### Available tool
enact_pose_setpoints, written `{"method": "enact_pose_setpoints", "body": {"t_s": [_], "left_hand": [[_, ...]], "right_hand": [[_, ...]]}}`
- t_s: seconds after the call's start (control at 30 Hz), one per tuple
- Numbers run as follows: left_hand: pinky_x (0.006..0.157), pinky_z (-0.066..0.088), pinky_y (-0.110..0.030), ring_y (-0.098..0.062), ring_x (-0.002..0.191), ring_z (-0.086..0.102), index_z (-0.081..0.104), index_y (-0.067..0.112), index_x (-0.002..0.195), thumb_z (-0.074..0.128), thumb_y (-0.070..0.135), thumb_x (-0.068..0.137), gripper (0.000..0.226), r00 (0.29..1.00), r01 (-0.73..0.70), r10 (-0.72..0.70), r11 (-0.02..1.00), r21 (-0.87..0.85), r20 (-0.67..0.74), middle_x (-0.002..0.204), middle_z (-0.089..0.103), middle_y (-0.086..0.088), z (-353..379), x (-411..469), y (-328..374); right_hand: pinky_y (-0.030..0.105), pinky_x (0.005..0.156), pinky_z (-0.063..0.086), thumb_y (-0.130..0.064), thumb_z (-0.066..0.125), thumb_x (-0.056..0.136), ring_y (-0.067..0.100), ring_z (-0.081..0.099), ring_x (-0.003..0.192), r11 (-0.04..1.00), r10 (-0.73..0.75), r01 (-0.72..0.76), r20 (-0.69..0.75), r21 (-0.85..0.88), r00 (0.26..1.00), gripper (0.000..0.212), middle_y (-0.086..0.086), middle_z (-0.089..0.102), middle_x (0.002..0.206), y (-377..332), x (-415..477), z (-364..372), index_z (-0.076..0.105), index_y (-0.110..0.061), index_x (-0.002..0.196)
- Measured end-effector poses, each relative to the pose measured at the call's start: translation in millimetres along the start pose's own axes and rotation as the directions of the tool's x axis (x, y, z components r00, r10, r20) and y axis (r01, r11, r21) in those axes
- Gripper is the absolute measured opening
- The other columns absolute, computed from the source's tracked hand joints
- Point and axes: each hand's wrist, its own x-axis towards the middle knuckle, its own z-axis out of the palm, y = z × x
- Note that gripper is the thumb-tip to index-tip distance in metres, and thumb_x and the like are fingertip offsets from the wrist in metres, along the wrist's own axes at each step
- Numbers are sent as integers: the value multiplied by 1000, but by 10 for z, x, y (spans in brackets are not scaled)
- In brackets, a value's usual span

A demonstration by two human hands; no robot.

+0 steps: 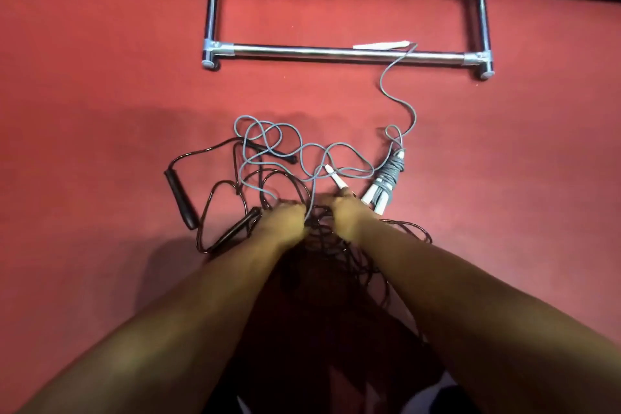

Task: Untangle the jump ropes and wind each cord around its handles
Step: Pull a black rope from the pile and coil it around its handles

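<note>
Head view, looking down at a red carpeted floor (100,94). Two bare forearms reach forward to the centre of the scene. The left hand (285,217) and right hand (342,212) sit close together, both curled shut into the near part of a knot of cords; the fingers are closed on strands, though exactly which strands each holds cannot be told.

The tangle mixes a grey cord (268,134), looping just beyond the hands, with black cord (208,191) spreading left and near, under the arms. Two black handles (179,198) lie to the left. A white handle (336,178) pokes out just beyond the right hand. To its right lies a finished bundle (386,181), grey cord wound around white handles. Another white handle (381,45) lies far off, against a chrome frame (336,55), its grey cord trailing back toward the pile.

To do this step well, likely best to loosen rather than pull: spread the knot open, follow one handle's cord, and feed that handle back through the loops.
</note>
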Motion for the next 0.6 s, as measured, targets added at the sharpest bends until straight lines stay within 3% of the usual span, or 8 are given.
{"method": "enact_pose_setpoints", "body": {"t_s": [0.1,0.23,0.33,0.4,0.5,0.6], "left_hand": [[90,51,-39,-35,106,61,67,16,101,56,32,87,24,998,-53,52,998,20,26,110,68,-13,-16,-7,-17],[77,47,-29,-21,76,61,68,11,88,61,22,94,14,998,-56,60,989,-137,30,87,71,-9,-287,1,-90],[70,48,-28,-14,61,58,60,18,71,58,12,96,26,996,-83,88,951,-299,4,65,67,2,-661,-61,-78],[65,45,-26,-17,63,57,60,15,73,57,12,97,24,992,-124,129,949,-290,-1,65,65,4,-965,-222,27],[57,41,-20,-10,59,56,61,13,92,61,16,96,5,979,-202,194,954,-224,-56,67,67,6,-1347,-480,153],[49,36,-18,-7,51,48,59,21,105,61,9,95,16,955,-289,255,915,-283,-150,66,63,1,-1648,-807,274]], "right_hand": [[42,90,50,-15,52,91,37,61,109,979,57,-69,-64,-192,996,31,13,53,126,18,-47,-2,61,-12,121],[38,87,53,-24,55,86,31,64,105,990,109,-116,-88,-81,990,30,6,66,115,9,-57,-287,66,-20,114],[35,89,52,-24,61,85,29,64,104,999,2,-4,-40,-44,999,26,7,70,109,-65,-132,-648,70,-18,108],[35,92,48,-20,59,87,30,59,109,990,-113,114,15,-89,994,23,11,69,110,-162,-296,-912,71,-14,106],[36,100,42,-24,59,88,26,49,114,990,-119,115,-40,-82,992,22,4,61,114,-337,-574,-1341,71,-15,105],[36,77,49,-4,52,91,28,60,85,980,-134,134,-10,146,991,17,25,68,92,-525,-962,-1724,65,3,83]]}}
